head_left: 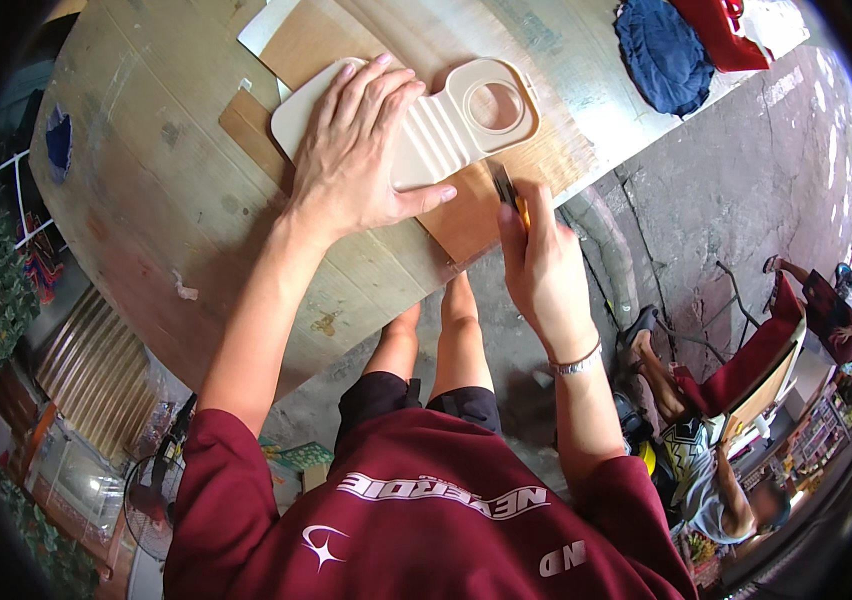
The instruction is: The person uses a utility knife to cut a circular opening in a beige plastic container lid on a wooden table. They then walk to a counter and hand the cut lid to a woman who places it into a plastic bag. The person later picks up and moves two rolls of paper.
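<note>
A beige plastic tray [436, 150] with raised ribs and a round cup-holder ring lies on a brown sheet [464, 222] at the table's near edge. My left hand [354, 145] rests spread on the tray's left part, its fingers stretched toward the far side and its thumb near the near edge. Closed round a utility knife [505, 185] with a bit of orange handle showing, my right hand [542, 260] is just right of the tray. The blade points away from me, close to the tray's near right edge and over the brown sheet. My palm hides most of the handle.
The wooden table [156, 170] has more brown sheet [311, 45] beyond the tray. Dark blue cloth [661, 55] and a red item [721, 35] lie at the far right. A fan [151, 505] stands at lower left. Another person [721, 490] sits at lower right.
</note>
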A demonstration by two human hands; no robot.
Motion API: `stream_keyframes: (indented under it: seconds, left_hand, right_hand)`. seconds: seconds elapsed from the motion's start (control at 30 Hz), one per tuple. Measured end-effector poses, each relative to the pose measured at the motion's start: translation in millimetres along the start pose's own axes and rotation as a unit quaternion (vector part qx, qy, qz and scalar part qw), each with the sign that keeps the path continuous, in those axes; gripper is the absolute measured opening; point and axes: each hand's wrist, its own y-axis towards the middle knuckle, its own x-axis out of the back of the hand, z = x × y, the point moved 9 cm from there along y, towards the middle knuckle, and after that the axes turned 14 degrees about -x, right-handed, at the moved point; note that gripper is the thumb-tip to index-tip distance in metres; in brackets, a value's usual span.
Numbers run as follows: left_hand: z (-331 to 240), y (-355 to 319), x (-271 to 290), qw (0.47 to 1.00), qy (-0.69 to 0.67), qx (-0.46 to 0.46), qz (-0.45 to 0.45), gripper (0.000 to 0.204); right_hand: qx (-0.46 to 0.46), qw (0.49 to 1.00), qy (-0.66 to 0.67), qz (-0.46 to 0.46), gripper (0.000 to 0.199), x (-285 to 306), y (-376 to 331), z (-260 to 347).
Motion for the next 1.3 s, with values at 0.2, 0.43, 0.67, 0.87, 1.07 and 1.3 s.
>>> stream_keyframes:
  seconds: [0.2,0.43,0.67,0.87,1.07,1.3]
  left_hand:
    - [2.2,1.3,-2.0,1.0,-0.011,0.017,0.012,0.094]
    - [4.3,1.8,-0.6,0.999,-0.024,0.023,0.004,0.09]
    - [6.3,1.7,-0.2,0.999,-0.026,0.021,-0.006,0.089]
    - [8.6,-0.6,-2.4,0.999,-0.037,0.032,-0.006,0.088]
    - [8.1,2.0,-3.1,0.999,-0.037,0.035,0.003,0.088]
    - [7.6,4.3,-4.5,0.999,-0.041,0.035,0.009,0.089]
  right_hand:
    - [-0.003,0.997,-0.076,0.02,0.022,-3.5,37.5,13.6]
    - [-0.017,0.989,-0.133,0.065,0.026,-9.0,43.1,10.5]
    - [0.0,0.992,-0.119,0.045,0.025,-9.7,37.7,11.9]
    - [-0.022,0.994,-0.096,0.047,0.021,-12.7,33.6,6.4]
    - [-0.053,0.995,-0.08,0.034,0.016,-13.7,26.2,2.3]
    - [-0.079,0.991,-0.1,0.049,0.01,-21.0,6.7,-16.3]
